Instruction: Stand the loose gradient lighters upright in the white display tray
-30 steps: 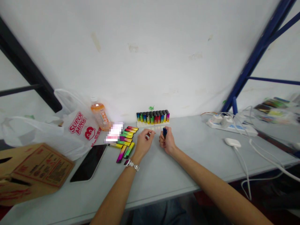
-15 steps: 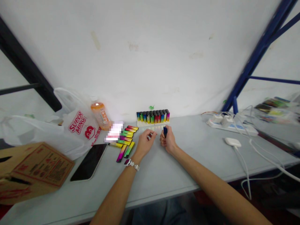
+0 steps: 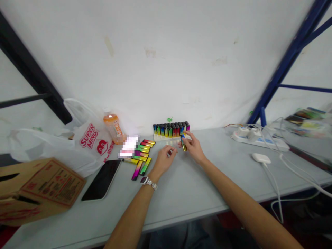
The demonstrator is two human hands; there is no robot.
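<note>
My right hand (image 3: pixel 193 147) pinches a blue-and-gold lighter (image 3: pixel 184 144), held tilted above the grey table with one finger stretched out. To its left, my left hand (image 3: pixel 166 159), with a silver watch (image 3: pixel 148 182) on the wrist, is loosely curled and nothing shows in it. Behind both hands, a white rack (image 3: pixel 162 137) holds rows of upright lighters (image 3: pixel 170 130) with black tops and shiny two-colour bodies. Several loose lighters (image 3: pixel 145 166) lie flat on the table beside my left hand, some partly hidden by a blurred white patch.
A phone (image 3: pixel 102 180), a cardboard box (image 3: pixel 52 186), a white plastic bag (image 3: pixel 85 148) and an orange drink bottle (image 3: pixel 114 128) occupy the left. At right are a power strip (image 3: pixel 259 141), a white charger (image 3: pixel 261 158) and trailing cables. A wall stands behind the table (image 3: pixel 186 193).
The lighter in my right hand has turned, so its gold lower part now shows, and that hand's grip has loosened to a fingertip hold. The view has shifted slightly.
</note>
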